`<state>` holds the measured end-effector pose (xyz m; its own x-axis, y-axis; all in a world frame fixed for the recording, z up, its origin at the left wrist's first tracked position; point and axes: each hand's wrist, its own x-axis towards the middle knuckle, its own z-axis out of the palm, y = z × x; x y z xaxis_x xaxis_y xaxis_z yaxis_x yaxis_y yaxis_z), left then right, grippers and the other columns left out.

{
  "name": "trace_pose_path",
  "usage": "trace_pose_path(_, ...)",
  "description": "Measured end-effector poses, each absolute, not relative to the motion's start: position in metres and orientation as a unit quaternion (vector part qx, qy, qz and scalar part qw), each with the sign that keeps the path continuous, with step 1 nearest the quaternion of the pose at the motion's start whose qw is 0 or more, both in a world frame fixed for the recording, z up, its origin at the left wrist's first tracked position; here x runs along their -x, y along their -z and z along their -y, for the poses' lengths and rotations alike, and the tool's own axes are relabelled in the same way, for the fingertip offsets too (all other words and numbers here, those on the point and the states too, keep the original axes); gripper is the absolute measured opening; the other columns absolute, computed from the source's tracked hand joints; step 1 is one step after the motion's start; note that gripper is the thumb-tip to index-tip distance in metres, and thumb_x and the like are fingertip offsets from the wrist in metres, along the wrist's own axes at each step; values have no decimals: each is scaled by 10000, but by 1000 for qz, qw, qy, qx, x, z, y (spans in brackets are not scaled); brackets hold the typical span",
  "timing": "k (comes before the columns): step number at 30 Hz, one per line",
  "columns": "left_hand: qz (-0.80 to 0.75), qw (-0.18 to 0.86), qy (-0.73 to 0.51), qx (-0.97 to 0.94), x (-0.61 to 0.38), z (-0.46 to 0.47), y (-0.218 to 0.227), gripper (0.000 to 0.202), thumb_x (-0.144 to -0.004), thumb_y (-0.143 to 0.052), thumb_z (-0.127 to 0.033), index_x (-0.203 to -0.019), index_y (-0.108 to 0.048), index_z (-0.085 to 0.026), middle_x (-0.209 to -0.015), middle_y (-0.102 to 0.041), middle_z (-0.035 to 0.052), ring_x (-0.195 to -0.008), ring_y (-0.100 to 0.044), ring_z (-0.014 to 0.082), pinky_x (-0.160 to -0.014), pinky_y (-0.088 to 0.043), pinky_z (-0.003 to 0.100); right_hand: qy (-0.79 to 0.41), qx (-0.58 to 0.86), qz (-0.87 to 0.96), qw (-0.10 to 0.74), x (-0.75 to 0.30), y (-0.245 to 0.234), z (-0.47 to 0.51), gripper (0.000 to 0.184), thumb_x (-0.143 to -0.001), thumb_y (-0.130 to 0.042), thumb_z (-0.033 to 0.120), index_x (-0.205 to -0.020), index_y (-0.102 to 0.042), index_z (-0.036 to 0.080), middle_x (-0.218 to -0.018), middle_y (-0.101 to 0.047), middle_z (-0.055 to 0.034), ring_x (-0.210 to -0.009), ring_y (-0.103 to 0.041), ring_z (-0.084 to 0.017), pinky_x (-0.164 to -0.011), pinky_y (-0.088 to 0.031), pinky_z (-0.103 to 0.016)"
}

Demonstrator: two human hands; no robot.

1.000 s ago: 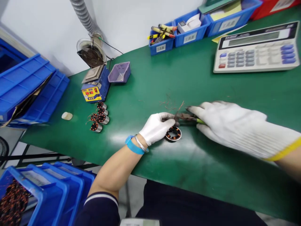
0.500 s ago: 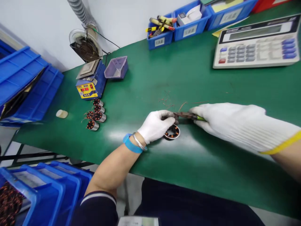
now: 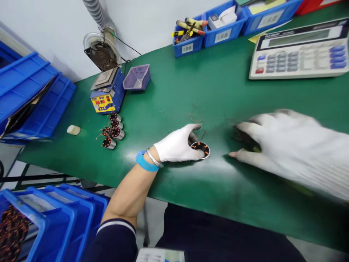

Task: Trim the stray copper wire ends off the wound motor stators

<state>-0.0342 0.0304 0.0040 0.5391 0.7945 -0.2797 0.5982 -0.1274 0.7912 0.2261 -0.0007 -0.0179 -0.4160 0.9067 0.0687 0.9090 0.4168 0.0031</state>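
My left hand (image 3: 178,146), in a white glove, rests on the green bench and pinches a round motor stator (image 3: 200,149) with copper windings between thumb and fingers. My right hand (image 3: 286,147), also gloved, is blurred by motion to the right of the stator. It covers a green-handled cutting tool (image 3: 247,140), of which only a dark part shows under the fingers. Loose bits of copper wire (image 3: 194,117) lie just beyond the stator.
Several finished stators (image 3: 111,131) stand at the left beside a small blue and yellow heater unit (image 3: 106,98) and a purple tray (image 3: 136,77). A calculator (image 3: 300,49) and blue tool bins (image 3: 188,40) sit at the back. Blue crates (image 3: 32,91) are at left.
My right hand has pulled the cutting tool away to the right of the stator and is blurred. My left hand still holds the stator, and its raised wire leads no longer show.
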Motion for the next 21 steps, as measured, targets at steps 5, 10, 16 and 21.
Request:
trace_pose_path(5, -544, 315, -190, -754, 30, -24, -14, 935, -705, -772, -457, -1508, -425, -127, -1216, -704, 139, -1066, -680, 283, -940, -548, 406, 0, 450, 883, 132, -188, 31, 3, 522, -809, -630, 418, -1225, -679, 107, -1213, -664, -192, -1148, -581, -348, -1097, -401, -530)
trace_pose_path(10, -388, 222, -167, -879, 29, -16, -21, 752, -684, -759, -333, -1391, -555, -179, -1460, -601, 137, -1444, -458, 372, -1234, -328, 526, -30, 440, 889, 125, -175, 40, 0, 348, -957, -435, 279, -1075, -736, 150, -1054, -726, -140, -1005, -638, -276, -1109, -374, -529)
trace_pose_path(16, -422, 134, -60, -895, 16, -11, -7, 387, -790, -647, -350, -1142, -717, -205, -1093, -756, 97, -1300, -583, 357, -1236, -235, 644, 35, 459, 887, 23, -197, 13, -8, 299, -877, -472, 290, -762, -729, 191, -883, -716, -133, -845, -624, -288, -1073, -358, -574)
trace_pose_path(21, -451, 147, -18, -880, 23, -16, -16, 775, -623, -790, -533, -1282, -668, -144, -1172, -715, 134, -1108, -647, 349, -1081, -463, 512, 31, 531, 846, 38, -216, 10, -5, 333, -881, -452, 356, -837, -746, 208, -913, -716, -118, -906, -599, -299, -980, -434, -487)
